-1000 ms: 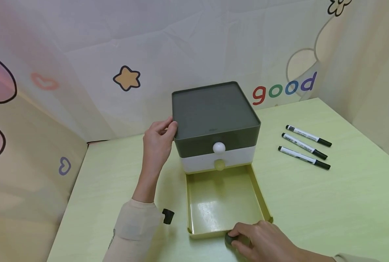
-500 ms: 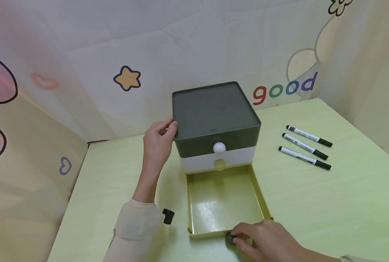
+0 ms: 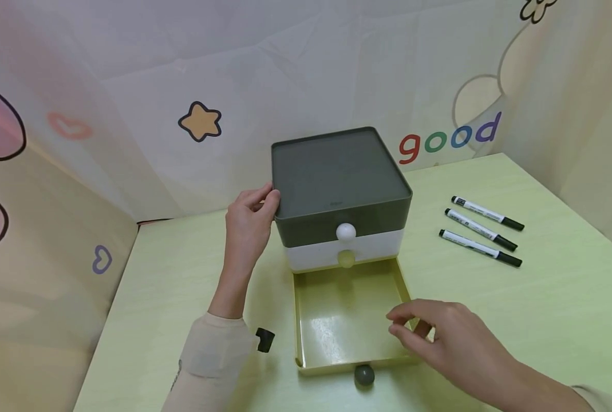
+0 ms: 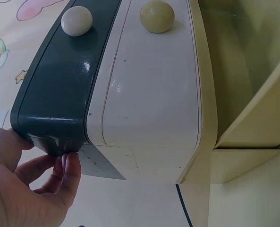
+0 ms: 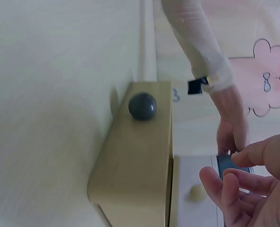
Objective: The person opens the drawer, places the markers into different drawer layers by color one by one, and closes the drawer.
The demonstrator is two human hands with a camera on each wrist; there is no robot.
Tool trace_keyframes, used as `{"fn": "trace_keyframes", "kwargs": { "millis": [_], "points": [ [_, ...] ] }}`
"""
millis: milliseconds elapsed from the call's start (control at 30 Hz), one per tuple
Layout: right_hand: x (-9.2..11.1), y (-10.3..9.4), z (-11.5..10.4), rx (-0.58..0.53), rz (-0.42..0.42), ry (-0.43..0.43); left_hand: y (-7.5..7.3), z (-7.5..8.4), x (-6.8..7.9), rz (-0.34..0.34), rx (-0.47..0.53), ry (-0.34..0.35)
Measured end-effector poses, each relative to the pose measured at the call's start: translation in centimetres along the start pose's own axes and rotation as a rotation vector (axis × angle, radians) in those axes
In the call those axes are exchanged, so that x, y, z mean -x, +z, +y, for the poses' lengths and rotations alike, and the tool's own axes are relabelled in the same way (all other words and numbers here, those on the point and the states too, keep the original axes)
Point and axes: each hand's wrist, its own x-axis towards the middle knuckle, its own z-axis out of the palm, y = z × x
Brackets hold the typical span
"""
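Note:
A small desktop drawer unit (image 3: 336,171) has a dark grey top tier, a white middle tier and a pale yellow-green bottom drawer (image 3: 349,320) pulled far out. My left hand (image 3: 249,223) grips the left edge of the grey tier, thumb at the top rim and fingers against the side, as the left wrist view also shows. The right hand (image 3: 455,337) hovers over the drawer's right side, fingers loosely bent and holding nothing. Apart from it, at the drawer's front, is the round dark grey knob (image 3: 364,375). The drawer's visible inside is bare.
Three black-capped white markers (image 3: 481,232) lie side by side right of the unit. A white knob (image 3: 346,232) and a yellow-green knob (image 3: 346,258) stick out from the upper tiers. A printed curtain (image 3: 306,74) hangs close behind the table.
My right hand has let go of the dark knob and moved up and right, over the drawer's right side. The drawer and my left hand stay in place.

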Motion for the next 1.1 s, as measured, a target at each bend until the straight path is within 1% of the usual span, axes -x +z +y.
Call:
{"fn": "trace_keyframes", "kwargs": {
  "millis": [200,300,433,600,700,867,933,1100],
  "points": [
    [-1.0,-2.3,1.1,-0.028,0.099,0.049,-0.1,0.0,0.0,-0.003,0.000,-0.009],
    [-1.5,-3.6,1.7,-0.036,0.147,0.105,0.0,0.1,0.0,0.000,0.000,-0.014],
    [-2.1,-5.4,2.8,-0.048,0.199,0.155,0.0,0.1,-0.1,0.002,-0.001,-0.018],
    [-2.8,-7.7,4.8,-0.035,0.258,0.153,0.0,0.1,0.0,0.002,0.003,-0.021],
    [-3.2,-9.0,6.0,-0.014,0.293,0.181,0.0,0.0,0.0,0.003,0.006,-0.022],
    [-3.6,-10.7,8.3,0.037,0.328,0.237,0.0,0.1,0.0,0.002,0.005,-0.021],
    [-3.8,-11.0,9.2,0.059,0.333,0.254,0.0,0.1,0.0,0.000,0.004,-0.020],
    [-4.3,-11.6,11.4,0.065,0.331,0.298,0.0,0.0,0.0,0.000,0.005,-0.012]
  ]
}}
